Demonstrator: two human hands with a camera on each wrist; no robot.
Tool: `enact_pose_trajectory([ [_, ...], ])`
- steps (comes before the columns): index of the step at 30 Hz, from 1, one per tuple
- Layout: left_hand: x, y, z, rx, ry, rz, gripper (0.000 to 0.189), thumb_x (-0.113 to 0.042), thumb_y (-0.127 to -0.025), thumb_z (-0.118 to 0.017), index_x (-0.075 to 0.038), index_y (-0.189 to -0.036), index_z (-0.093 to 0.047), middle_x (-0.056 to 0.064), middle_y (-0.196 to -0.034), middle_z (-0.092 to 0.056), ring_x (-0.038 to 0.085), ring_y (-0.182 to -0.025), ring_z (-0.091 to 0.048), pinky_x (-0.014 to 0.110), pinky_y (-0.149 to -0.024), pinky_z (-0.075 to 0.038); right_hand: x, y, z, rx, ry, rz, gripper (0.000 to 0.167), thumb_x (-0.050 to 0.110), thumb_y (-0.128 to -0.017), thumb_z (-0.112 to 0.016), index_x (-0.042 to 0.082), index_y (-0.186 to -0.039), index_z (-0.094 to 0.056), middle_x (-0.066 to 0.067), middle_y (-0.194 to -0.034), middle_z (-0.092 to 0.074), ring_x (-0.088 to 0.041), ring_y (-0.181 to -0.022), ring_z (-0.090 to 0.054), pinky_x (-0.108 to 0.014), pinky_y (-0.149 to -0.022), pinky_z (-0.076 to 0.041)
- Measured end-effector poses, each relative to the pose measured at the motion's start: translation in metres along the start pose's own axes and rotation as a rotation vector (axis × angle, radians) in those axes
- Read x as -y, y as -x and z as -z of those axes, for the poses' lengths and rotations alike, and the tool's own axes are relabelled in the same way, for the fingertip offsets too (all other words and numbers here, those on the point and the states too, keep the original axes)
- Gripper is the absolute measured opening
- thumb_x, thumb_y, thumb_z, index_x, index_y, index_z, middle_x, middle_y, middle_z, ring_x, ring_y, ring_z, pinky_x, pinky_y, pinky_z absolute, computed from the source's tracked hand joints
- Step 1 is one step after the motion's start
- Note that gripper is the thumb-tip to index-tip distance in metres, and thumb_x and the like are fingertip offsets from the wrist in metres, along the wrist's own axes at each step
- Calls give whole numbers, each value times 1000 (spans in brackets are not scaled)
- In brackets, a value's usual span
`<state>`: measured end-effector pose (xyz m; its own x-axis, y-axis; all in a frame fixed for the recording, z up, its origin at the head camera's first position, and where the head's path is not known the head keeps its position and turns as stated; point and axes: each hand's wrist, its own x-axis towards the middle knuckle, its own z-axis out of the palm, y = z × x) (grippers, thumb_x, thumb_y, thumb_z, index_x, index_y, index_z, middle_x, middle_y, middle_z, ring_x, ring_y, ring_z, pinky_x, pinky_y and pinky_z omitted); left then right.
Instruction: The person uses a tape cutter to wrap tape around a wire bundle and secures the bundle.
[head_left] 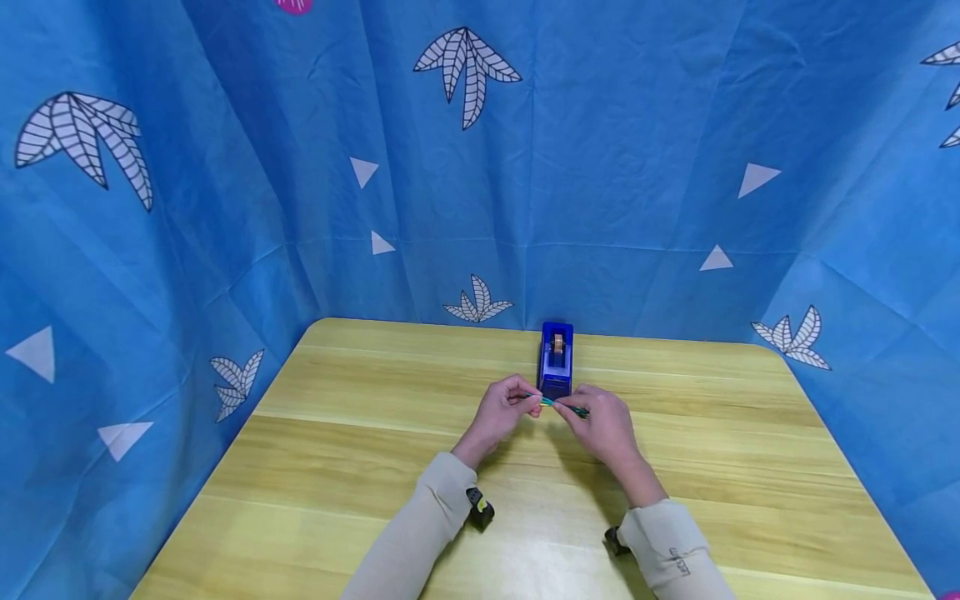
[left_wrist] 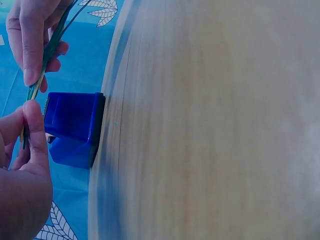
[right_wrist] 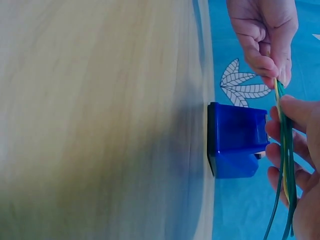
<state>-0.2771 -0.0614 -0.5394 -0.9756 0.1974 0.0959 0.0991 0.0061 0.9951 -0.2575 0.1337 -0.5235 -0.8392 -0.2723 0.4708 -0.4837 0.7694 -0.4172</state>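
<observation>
A bundle of thin green and yellow wire-like strands [right_wrist: 285, 150] stretches between the two hands. My left hand [head_left: 501, 414] pinches one end of it between thumb and fingers. Close beside it, my right hand [head_left: 606, 423] pinches the same bundle, and in the right wrist view the loose lengths run down past that palm. Just beyond the fingers stands a blue tape dispenser [head_left: 557, 328] with a small tape roll [head_left: 558, 343] in it. Both hands are held in front of its near end, which they partly overlap in the head view.
The wooden table [head_left: 360, 467] has rounded far corners. A blue curtain [head_left: 622, 150] with white leaf and triangle prints hangs behind it and along both sides. Small black devices sit at the left wrist [head_left: 480, 509] and the right wrist [head_left: 617, 542].
</observation>
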Motion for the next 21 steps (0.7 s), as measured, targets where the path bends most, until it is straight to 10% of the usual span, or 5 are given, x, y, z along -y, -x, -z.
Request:
enact_pose_trajectory([
  [21,1,1,5,28,-17,10,11,-5,-96,-72,5,-102,-70,10,-93,-76,12,-76,-70,34,-81,-64,2,-1,6,62,-51,-37,14,24,-91,-81,11,-95,-85,4,-75,-63,-7,-57,-42,-23,-53,-38],
])
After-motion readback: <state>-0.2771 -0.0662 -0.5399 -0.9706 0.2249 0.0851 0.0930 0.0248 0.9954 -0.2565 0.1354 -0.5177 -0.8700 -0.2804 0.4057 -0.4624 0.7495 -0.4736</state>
